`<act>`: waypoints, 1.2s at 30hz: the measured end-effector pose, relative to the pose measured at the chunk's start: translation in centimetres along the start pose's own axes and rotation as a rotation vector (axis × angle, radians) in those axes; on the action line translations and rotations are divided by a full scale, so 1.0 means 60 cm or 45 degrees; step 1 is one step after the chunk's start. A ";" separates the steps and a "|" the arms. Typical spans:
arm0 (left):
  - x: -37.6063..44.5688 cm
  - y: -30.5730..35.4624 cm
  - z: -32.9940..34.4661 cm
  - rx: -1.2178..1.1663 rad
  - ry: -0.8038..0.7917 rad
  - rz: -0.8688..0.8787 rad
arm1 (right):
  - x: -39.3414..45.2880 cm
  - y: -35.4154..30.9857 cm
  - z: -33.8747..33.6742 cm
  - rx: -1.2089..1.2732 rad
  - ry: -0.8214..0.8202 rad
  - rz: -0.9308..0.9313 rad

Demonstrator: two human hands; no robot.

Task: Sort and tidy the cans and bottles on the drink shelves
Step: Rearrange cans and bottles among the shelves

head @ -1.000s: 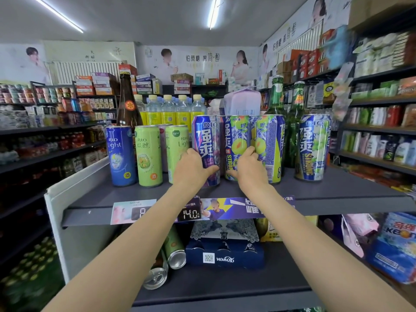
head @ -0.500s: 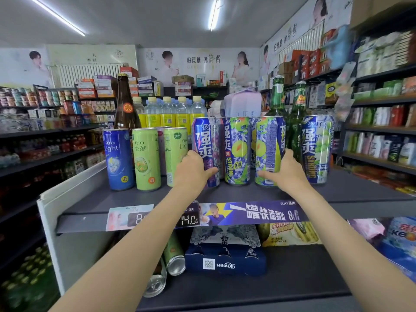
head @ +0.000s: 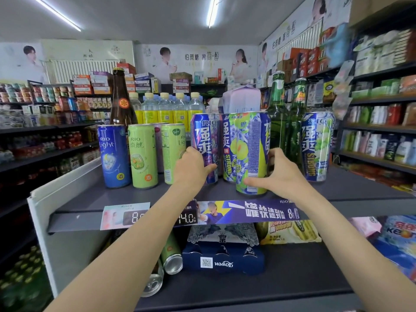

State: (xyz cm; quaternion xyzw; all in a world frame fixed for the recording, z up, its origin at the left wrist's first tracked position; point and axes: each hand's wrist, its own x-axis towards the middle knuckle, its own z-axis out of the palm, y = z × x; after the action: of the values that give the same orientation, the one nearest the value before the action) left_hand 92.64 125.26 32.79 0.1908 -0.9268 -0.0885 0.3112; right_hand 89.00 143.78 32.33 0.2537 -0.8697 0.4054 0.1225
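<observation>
Forward comes the tall lime-and-blue can (head: 251, 154), our right hand (head: 280, 176) curled round it at the grey metal shelf's (head: 337, 188) front, our left hand (head: 191, 167) gripping the blue-and-purple can (head: 203, 140), and next we judge both need squaring into one row.

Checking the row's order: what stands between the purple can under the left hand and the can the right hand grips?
In the head view, one green-and-blue STRONG can stands between them.

A small shop: stocked aisle shelves (head: 54, 152), price tags (head: 126, 216) on the shelf edge, drink-advert posters (head: 198, 59).
</observation>
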 end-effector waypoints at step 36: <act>0.005 -0.008 0.016 -0.044 0.053 -0.019 | 0.160 0.040 0.011 -0.051 0.487 0.182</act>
State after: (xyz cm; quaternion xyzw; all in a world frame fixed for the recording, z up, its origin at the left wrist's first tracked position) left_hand 91.95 124.73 32.03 0.1941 -0.9170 -0.1028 0.3329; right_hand 79.62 141.27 34.39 0.1070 -0.8541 0.4367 0.2614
